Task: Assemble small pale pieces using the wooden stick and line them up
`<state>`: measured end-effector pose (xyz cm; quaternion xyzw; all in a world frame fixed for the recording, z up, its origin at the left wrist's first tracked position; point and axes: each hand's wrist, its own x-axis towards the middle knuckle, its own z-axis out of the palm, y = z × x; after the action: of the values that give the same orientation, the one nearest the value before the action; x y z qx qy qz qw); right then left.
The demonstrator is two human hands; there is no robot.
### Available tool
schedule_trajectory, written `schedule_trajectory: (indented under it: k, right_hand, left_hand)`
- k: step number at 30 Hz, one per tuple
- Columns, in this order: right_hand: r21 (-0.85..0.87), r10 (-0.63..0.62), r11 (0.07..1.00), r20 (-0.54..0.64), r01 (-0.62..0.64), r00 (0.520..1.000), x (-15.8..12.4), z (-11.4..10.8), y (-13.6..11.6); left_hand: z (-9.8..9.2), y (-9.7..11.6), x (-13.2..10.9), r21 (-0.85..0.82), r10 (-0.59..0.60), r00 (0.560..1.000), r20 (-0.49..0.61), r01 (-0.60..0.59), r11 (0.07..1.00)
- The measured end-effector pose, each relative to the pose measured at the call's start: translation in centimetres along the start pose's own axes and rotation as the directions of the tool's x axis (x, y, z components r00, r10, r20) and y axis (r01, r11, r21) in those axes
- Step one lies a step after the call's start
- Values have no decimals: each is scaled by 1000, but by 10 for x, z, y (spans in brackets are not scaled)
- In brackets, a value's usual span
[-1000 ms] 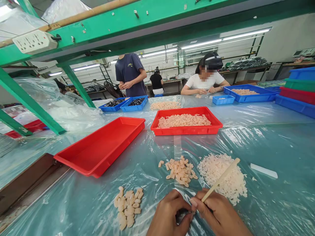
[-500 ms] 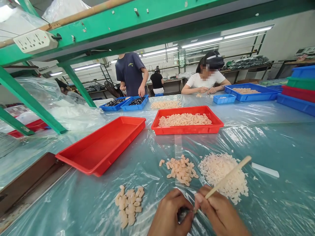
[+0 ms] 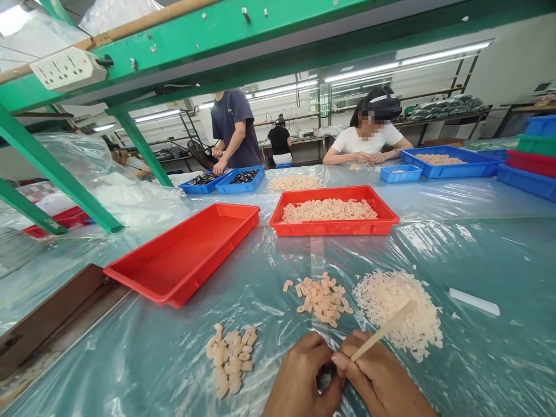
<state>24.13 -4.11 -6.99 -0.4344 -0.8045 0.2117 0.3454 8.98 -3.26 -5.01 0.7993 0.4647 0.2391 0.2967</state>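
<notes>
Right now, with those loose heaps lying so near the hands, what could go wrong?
A slip of the pale stick in the right hand could scatter the whitish heap beside it. That heap nearly touches the peach pieces, so they might mix. The dark item between the hands could drop.

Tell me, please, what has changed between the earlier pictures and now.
The thin stick in the right hand has swung down, its tip now lower over the pale pile. The standing co-worker's hand has dropped from the chest to a blue tray. The left hand, the other piles and the red trays look unchanged.
</notes>
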Motion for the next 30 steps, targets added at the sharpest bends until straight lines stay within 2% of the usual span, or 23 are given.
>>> schedule_trajectory:
  k: [2,5,7,9,10,12,14,15,17,19,21,26,28,30]
  right_hand:
    - [13,5,1000,-22,-4,1000,-1,-1,-1]
    - [225,155,965,-85,-132,984,0,-7,-3]
    - [388,300,892,-121,-233,946,1,-14,-4]
    - [483,412,823,-145,-299,900,3,-21,-4]
    - [509,449,799,-151,-320,881,3,-23,-4]
    - [531,490,772,-149,-349,859,3,-26,-3]
    - [536,500,765,-142,-358,854,3,-27,-3]
    - [535,495,766,-140,-355,857,3,-27,-3]
    - [531,479,773,-131,-346,868,3,-26,-3]
    - [524,456,783,-116,-336,882,3,-25,-3]
    - [515,437,793,-108,-326,893,3,-25,-3]
    - [492,439,801,-97,-340,893,5,-27,-3]
    - [490,434,803,-88,-340,897,5,-27,-4]
    - [501,429,797,-79,-337,900,5,-27,-5]
  left_hand:
    - [-1,1,0,16,3,1000,9,-3,1000]
    - [-2,0,-1,-15,-3,1000,17,4,1000]
    - [-1,-1,-1,-86,-47,999,12,48,995]
    - [-1,-2,-1,-268,-134,991,0,130,955]
    - [-1,-2,0,-400,-193,981,1,177,899]
    - [-3,-2,1,-653,-302,952,50,260,712]
    - [-7,-2,3,-788,-363,923,125,315,530]
    - [-9,-1,3,-817,-381,911,157,337,469]
    - [-13,-1,5,-846,-400,898,185,353,399]
    - [-15,-1,7,-863,-419,892,170,340,374]
    - [-17,-1,9,-864,-441,891,104,300,404]
    - [-25,-2,16,-781,-447,887,-119,194,594]
    - [-32,-4,17,-696,-402,898,-177,174,696]
    - [-43,-7,14,-544,-355,904,-238,179,820]
